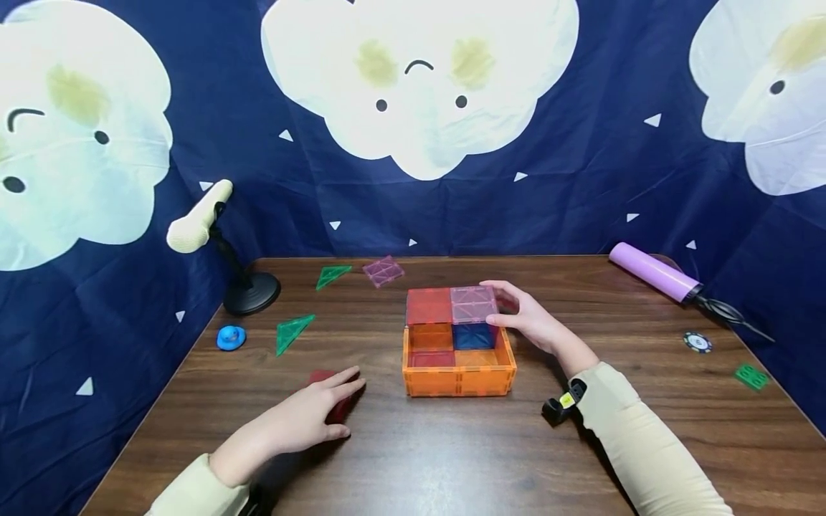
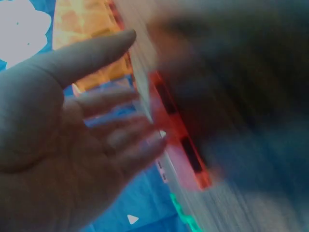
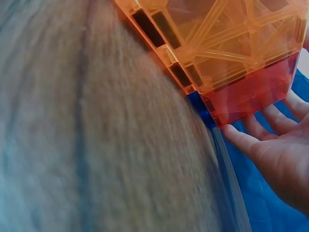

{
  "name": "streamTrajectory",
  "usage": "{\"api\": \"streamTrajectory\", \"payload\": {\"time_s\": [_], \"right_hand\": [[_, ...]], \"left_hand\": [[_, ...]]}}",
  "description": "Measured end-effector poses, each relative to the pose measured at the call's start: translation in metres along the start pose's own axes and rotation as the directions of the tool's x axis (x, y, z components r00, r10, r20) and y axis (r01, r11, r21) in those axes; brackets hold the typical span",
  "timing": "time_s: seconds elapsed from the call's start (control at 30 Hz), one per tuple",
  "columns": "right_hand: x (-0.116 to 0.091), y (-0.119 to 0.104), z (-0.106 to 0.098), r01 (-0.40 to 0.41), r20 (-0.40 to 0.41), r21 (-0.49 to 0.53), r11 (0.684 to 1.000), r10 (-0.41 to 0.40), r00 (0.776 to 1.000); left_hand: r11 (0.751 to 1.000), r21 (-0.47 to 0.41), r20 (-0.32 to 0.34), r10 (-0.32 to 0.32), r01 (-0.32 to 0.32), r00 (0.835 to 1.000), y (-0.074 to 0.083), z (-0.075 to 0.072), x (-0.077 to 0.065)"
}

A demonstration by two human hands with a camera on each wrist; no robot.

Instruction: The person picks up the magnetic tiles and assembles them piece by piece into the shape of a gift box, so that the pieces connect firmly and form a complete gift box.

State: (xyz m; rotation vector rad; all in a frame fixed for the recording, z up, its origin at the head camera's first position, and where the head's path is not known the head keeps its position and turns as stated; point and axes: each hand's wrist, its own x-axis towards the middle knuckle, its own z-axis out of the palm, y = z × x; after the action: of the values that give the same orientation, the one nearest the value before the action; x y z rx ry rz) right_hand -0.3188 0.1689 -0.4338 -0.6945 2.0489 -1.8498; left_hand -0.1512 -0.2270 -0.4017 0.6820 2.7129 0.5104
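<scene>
In the head view an orange box of magnetic tiles point(image 1: 461, 381) stands mid-table, its front half uncovered. A red tile point(image 1: 429, 306) and a purple tile point(image 1: 474, 304) top its back half, above a blue tile point(image 1: 474, 336). My right hand point(image 1: 525, 319) grips this raised part at its right end, thumb at the front corner and index finger at the back. In the right wrist view its fingertips touch the red wall point(image 3: 256, 92). My left hand point(image 1: 303, 412) reaches over a dark red tile point(image 1: 342, 408), fingers straight and spread, partly hiding it.
Green triangle tiles point(image 1: 293, 332) and another purple tile point(image 1: 383, 271) lie at the back left. A blue duck point(image 1: 231, 337) and a black stand point(image 1: 250, 292) are at the left. The right side holds a lilac-handled whisk point(image 1: 654, 272), a poker chip point(image 1: 698, 342) and a green brick point(image 1: 751, 376).
</scene>
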Motion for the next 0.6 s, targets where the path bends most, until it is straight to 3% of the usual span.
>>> {"api": "streamTrajectory", "payload": {"time_s": [0.13, 0.33, 0.6], "right_hand": [[0.000, 0.001, 0.002, 0.004, 0.008, 0.017, 1.000, -0.004, 1.000], [0.000, 0.002, 0.001, 0.016, 0.005, 0.027, 1.000, -0.016, 1.000], [-0.002, 0.001, 0.000, 0.009, 0.007, 0.042, 0.999, -0.009, 1.000]], "left_hand": [[0.994, -0.005, 0.005, 0.110, -0.110, 0.994, -0.008, -0.008, 0.009], [0.994, 0.043, -0.001, 0.099, -0.098, 0.995, -0.023, -0.018, 0.012], [0.984, 0.100, -0.045, 0.151, -0.146, 0.988, -0.037, -0.020, 0.023]]}}
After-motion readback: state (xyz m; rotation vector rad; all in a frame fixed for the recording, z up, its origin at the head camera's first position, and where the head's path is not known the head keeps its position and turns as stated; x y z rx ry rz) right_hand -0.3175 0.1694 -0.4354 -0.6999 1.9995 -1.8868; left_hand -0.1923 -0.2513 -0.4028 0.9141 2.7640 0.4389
